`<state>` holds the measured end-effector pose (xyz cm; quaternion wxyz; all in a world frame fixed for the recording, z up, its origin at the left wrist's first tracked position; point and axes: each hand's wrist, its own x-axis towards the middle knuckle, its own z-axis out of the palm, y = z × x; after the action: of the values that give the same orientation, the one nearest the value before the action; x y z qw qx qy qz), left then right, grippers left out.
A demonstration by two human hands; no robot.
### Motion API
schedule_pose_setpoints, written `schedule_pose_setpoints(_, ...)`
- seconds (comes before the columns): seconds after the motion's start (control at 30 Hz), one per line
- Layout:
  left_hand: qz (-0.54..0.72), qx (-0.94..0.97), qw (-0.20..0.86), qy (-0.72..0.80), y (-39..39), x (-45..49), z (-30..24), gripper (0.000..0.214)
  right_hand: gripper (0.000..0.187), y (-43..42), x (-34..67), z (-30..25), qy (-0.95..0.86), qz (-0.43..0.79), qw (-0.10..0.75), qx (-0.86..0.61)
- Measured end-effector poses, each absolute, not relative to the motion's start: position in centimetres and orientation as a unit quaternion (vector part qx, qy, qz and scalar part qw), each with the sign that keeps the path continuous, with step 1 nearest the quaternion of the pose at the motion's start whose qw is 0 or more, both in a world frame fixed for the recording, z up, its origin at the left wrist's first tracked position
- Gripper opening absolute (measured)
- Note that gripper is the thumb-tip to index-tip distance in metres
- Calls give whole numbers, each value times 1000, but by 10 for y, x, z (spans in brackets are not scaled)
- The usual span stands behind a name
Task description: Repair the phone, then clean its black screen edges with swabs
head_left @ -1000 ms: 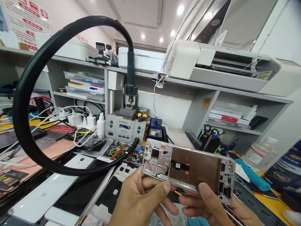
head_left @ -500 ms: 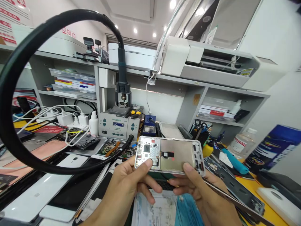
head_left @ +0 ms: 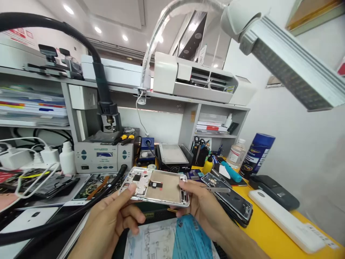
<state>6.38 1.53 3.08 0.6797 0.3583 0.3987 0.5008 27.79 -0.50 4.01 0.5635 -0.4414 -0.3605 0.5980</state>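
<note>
Both my hands hold an opened phone frame (head_left: 156,187) level above the bench, its inner side up, with a gold-brown plate, a small black part and a grey shield at its left end. My left hand (head_left: 113,216) pinches the frame's left end, thumb on top. My right hand (head_left: 202,208) grips the right end and also carries thin metal tweezers (head_left: 218,189) that point to the right. Under the frame lie a printed sheet (head_left: 151,241) and a blue cloth (head_left: 192,239).
A hot-air rework station (head_left: 104,156) with a black hose (head_left: 54,27) stands behind. A stack of phone frames (head_left: 234,201), a white phone back (head_left: 285,219), a blue can (head_left: 256,153) and a bottle (head_left: 237,151) sit right. A lamp head (head_left: 291,61) hangs overhead. Chargers and boards crowd the left.
The view has swung right and drawn back. The frame sits lower and further left in it, smaller than before. Both hands keep the same grip.
</note>
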Motion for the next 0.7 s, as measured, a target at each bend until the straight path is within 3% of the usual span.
schedule_pose_setpoints(0.3, 534, 325, 671, 399, 19, 66, 26, 16, 26, -6, 278, 36, -373, 584, 567, -444)
schedule_pose_setpoints(0.7, 530, 369, 692, 323, 5, 64, 41, 26, 18, -5, 278, 44, -303, 633, 566, -433)
